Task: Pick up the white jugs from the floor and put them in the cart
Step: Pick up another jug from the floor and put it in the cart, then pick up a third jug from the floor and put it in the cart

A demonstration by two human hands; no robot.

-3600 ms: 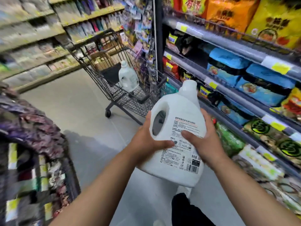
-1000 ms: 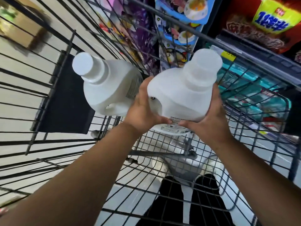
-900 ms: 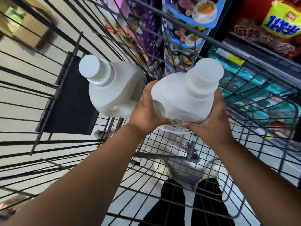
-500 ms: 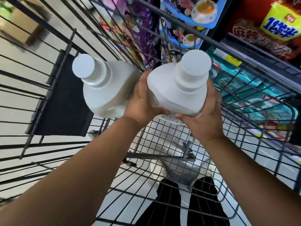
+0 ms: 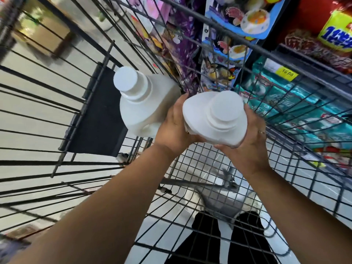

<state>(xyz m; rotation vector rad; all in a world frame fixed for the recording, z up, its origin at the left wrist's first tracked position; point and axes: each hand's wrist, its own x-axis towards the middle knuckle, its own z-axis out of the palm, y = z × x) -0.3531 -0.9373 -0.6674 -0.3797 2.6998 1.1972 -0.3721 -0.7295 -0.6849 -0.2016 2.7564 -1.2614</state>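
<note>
Inside the cart [image 5: 57, 164], the left hand [image 5: 175, 128] and right hand [image 5: 249, 145] grip a white jug [image 5: 213, 119], fingers curled round its sides. A second jug [image 5: 141, 105] stands in the cart too.

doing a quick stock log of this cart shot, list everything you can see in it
upright jug: 1, white, in the cart beside the black panel
held jug: 1, white, inside the cart, right of the upright one
cart: 1, dark wire, around both jugs
black panel: 1, black, on the cart wall
teal packs: several, teal, shelf beyond the right wall
price tag: 1, yellow, shelf edge above the teal packs
purple packets: several, purple, beyond the far wall
legs: 2, black, below the mesh
hands: 2, left and right, gripping the held jug
</note>
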